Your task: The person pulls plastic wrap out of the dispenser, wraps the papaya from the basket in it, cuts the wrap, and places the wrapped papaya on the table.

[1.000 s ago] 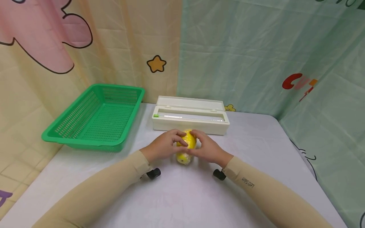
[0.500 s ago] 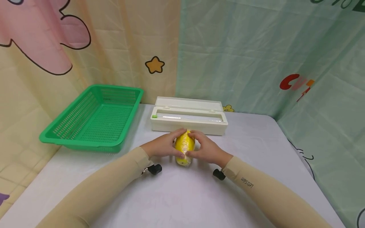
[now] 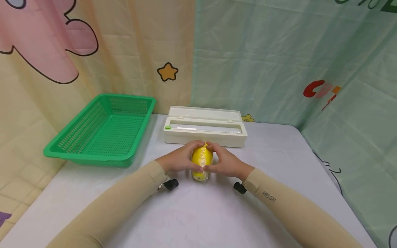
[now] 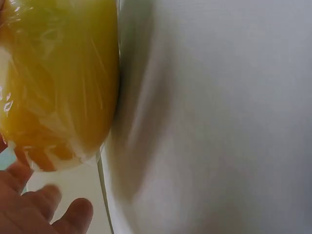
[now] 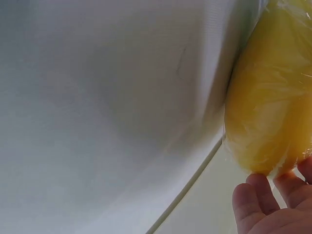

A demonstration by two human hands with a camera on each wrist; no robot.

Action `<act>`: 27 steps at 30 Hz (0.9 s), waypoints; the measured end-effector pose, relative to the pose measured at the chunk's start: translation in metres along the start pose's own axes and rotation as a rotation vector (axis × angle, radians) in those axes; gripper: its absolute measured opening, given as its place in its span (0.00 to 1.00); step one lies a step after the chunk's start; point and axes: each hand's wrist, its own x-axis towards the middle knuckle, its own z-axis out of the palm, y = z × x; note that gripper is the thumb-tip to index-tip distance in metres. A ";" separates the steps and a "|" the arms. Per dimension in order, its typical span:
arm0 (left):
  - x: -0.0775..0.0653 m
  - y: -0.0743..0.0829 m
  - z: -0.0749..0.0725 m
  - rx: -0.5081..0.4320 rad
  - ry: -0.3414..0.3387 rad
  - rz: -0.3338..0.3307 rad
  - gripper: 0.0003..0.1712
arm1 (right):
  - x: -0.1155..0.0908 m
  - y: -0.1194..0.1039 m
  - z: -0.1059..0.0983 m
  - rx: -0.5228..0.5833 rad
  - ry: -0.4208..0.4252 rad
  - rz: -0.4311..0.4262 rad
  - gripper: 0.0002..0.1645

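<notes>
A long yellow fruit (image 3: 202, 157) lies on the white table, wrapped in clear cling film that gathers and shines at its near end. My left hand (image 3: 181, 159) holds it from the left, thumb near the front and fingertips at the far end. From the other side my right hand (image 3: 227, 162) holds it too, the two thumbs almost meeting on top. In the left wrist view, left fingers (image 4: 78, 214) spread by the far end of the fruit (image 4: 63, 78). Right fingertips (image 5: 258, 183) touch the film at that end in the right wrist view.
Just behind the hands stands a white cling film dispenser (image 3: 206, 138), lid raised, with a green slider at its left end. A green plastic basket (image 3: 127, 160) sits at the back left. Printed curtains (image 3: 263, 62) hang behind the table (image 3: 198, 220).
The left fingers have moved from the top of the fruit to its far left side, and its left thumb toward the near end. The right hand has stayed almost still.
</notes>
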 end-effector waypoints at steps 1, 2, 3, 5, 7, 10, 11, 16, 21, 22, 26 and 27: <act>0.001 0.000 0.001 0.009 -0.006 -0.011 0.58 | -0.001 0.001 0.000 0.006 -0.004 0.001 0.50; 0.001 0.001 0.002 0.016 -0.014 -0.021 0.59 | -0.002 0.001 -0.001 0.010 -0.007 0.003 0.48; 0.002 0.002 0.002 0.029 -0.019 -0.032 0.60 | -0.002 0.002 -0.001 0.015 -0.008 0.007 0.49; 0.002 0.002 0.003 0.031 -0.029 -0.051 0.60 | -0.003 0.003 -0.001 0.029 -0.011 0.014 0.50; 0.003 0.002 0.004 0.027 -0.032 -0.058 0.60 | -0.004 0.003 -0.002 0.042 -0.014 0.019 0.50; 0.005 0.002 0.004 0.013 -0.031 -0.056 0.59 | -0.004 0.004 -0.002 0.044 -0.015 0.020 0.52; 0.005 0.001 0.003 0.015 -0.030 -0.055 0.58 | -0.004 0.004 -0.003 0.044 -0.015 0.016 0.52; 0.004 -0.001 0.002 -0.013 -0.023 -0.042 0.56 | 0.000 0.004 -0.003 0.038 -0.012 -0.012 0.49; 0.005 -0.005 0.002 -0.060 -0.028 -0.025 0.52 | 0.003 0.005 -0.005 0.024 -0.028 -0.019 0.50; 0.005 -0.006 0.002 -0.069 -0.028 -0.026 0.52 | 0.004 0.005 -0.005 0.021 -0.036 -0.020 0.50; 0.004 -0.008 0.003 -0.108 -0.019 -0.040 0.50 | 0.005 0.004 -0.008 -0.011 -0.066 -0.026 0.48; 0.003 -0.009 0.003 -0.121 -0.018 -0.044 0.50 | 0.006 0.004 -0.008 -0.021 -0.070 -0.027 0.47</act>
